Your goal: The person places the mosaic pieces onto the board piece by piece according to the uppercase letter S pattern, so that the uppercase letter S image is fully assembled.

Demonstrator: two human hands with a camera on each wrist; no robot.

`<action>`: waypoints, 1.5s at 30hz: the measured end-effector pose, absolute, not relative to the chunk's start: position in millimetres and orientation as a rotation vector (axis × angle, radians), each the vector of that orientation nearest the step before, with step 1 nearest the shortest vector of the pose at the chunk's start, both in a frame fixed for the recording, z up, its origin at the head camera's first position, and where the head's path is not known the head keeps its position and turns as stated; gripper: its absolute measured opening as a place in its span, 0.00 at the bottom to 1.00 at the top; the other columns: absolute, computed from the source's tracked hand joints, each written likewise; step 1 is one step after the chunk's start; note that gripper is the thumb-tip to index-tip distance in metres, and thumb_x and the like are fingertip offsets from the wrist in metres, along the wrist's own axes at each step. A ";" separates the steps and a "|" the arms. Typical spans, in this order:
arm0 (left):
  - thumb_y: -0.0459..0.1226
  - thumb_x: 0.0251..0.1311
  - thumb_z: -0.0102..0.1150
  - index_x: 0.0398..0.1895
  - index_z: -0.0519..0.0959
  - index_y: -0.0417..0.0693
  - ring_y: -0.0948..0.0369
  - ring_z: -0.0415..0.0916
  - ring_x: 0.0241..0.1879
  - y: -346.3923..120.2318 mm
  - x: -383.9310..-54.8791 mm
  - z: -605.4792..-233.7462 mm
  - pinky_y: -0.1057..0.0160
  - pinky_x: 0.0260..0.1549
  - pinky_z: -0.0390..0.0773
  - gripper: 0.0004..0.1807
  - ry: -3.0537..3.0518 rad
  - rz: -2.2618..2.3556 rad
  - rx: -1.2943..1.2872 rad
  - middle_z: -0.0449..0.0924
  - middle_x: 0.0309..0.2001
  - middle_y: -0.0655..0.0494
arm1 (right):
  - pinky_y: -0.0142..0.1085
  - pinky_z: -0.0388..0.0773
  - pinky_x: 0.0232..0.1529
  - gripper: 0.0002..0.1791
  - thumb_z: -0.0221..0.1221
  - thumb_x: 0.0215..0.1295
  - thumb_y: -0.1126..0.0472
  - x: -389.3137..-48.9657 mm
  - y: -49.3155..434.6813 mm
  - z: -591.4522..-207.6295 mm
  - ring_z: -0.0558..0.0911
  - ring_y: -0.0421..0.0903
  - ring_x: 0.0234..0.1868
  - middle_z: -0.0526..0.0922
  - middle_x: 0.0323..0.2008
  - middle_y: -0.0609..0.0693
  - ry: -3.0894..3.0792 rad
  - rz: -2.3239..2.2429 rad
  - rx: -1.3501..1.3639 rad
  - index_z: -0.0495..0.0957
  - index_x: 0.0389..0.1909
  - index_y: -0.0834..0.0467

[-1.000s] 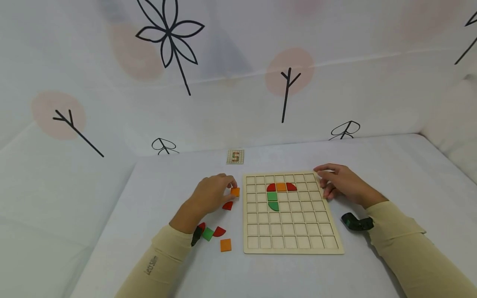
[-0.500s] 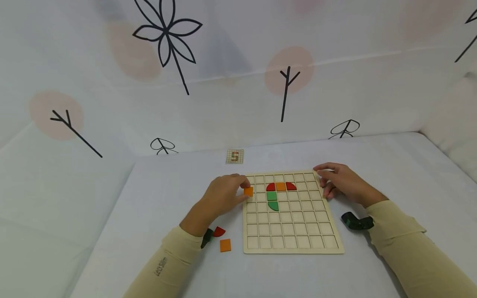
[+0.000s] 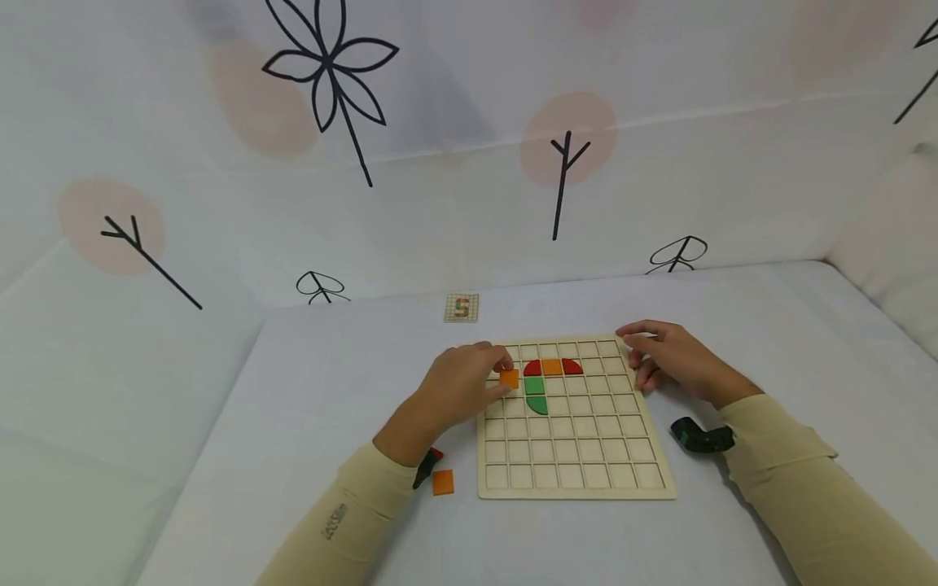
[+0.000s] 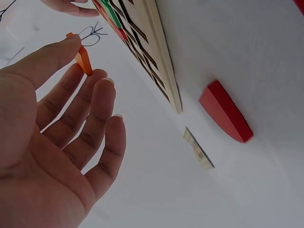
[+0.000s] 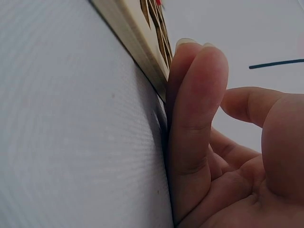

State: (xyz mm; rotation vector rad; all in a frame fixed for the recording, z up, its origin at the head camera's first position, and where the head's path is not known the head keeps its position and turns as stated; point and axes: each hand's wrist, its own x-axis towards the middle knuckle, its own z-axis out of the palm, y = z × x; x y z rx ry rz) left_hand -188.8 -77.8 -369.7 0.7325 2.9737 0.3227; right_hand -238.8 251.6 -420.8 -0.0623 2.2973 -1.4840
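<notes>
My left hand [image 3: 458,387] pinches an orange square tile [image 3: 509,379] between thumb and fingertips, over the left columns of a pale wooden grid board [image 3: 604,493]. In the left wrist view the same orange tile [image 4: 83,61] shows edge-on. Beside it on the board lie a green square tile [image 3: 534,386] and, below that, a green quarter-circle tile [image 3: 537,404]. The board's upper part also bears an orange square [image 3: 551,367] between two red quarter-circles [image 3: 572,367]. My right hand [image 3: 677,364] rests at the board's right edge, relaxed fingertips against its side.
Another orange square [image 3: 443,482] lies on the white table left of the board. A red piece [image 3: 437,453] peeks out by my left wrist. Behind the board lies a small pattern card [image 3: 461,308]. A black device [image 3: 702,437] sits at my right wrist.
My left hand has carried the orange tile rightward from beside the board to over its left columns. Its forearm now hides more loose pieces. The right hand stays put.
</notes>
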 end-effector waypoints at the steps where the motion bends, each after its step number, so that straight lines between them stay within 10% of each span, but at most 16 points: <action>1: 0.48 0.60 0.69 0.49 0.82 0.57 0.65 0.79 0.42 -75.8 -188.5 -369.9 0.60 0.50 0.78 0.16 2.973 0.319 0.733 0.84 0.44 0.63 | 0.37 0.83 0.28 0.28 0.48 0.78 0.50 -238.7 251.7 -420.7 0.83 0.43 0.24 0.78 0.35 0.53 2.297 -1.485 -0.063 0.63 0.70 0.61; 45: 0.49 0.64 0.64 0.49 0.82 0.60 0.65 0.75 0.38 -14.2 -173.8 -374.9 0.65 0.38 0.76 0.13 2.878 0.132 0.838 0.80 0.44 0.63 | 0.36 0.83 0.28 0.26 0.48 0.78 0.51 -237.3 249.9 -418.0 0.83 0.43 0.23 0.78 0.34 0.54 2.336 -1.436 -0.047 0.64 0.69 0.60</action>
